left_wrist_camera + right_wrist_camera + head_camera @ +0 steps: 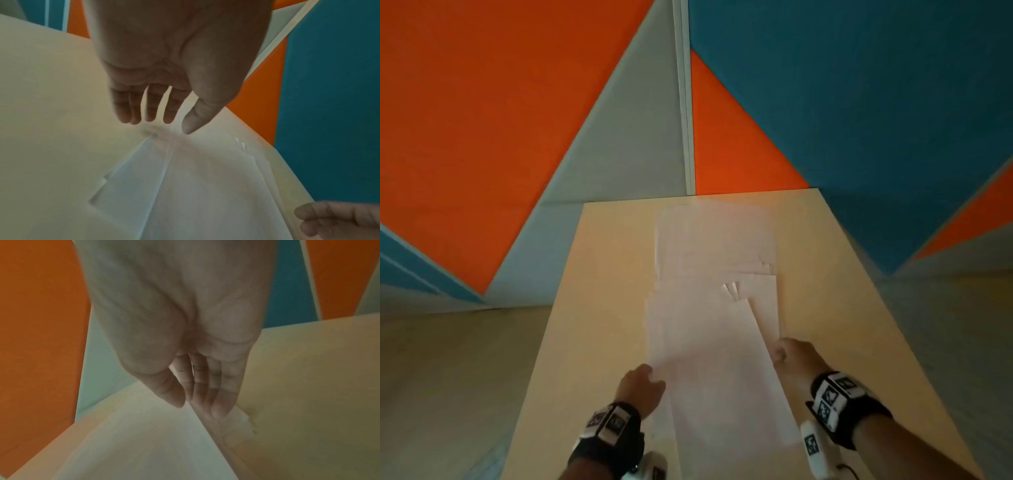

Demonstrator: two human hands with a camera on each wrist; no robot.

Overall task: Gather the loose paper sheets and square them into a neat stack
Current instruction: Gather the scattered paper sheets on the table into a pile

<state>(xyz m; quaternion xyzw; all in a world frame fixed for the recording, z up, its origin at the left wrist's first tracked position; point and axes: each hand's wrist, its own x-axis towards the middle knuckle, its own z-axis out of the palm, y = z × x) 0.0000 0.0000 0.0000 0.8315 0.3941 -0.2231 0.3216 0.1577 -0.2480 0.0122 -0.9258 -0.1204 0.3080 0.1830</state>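
1. We see white paper sheets lying flat on a light wooden desk. They are spread in a long, untidy run. The long way of the run goes from the near edge of the desk up to the far edge, by the wall.
2. The sheets do not line up. Some corners stick out, and the near sheets fan out at a slant.
3. Our left hand is at the left edge of the near sheets. Its grip is apart: in the left wrist view the fingers are straight, with the tips just above the sheets. We cannot tell if they touch.
4. Our right hand is at the right edge of the sheets. Its grip is apart too. In the right wrist view the fingers are straight and lie along the paper edge.
5. Both wrists wear black bands with small square markers.
6. Behind the desk stands a wall with orange, blue and pale grey panels.
7. There is floor on each side of the desk.
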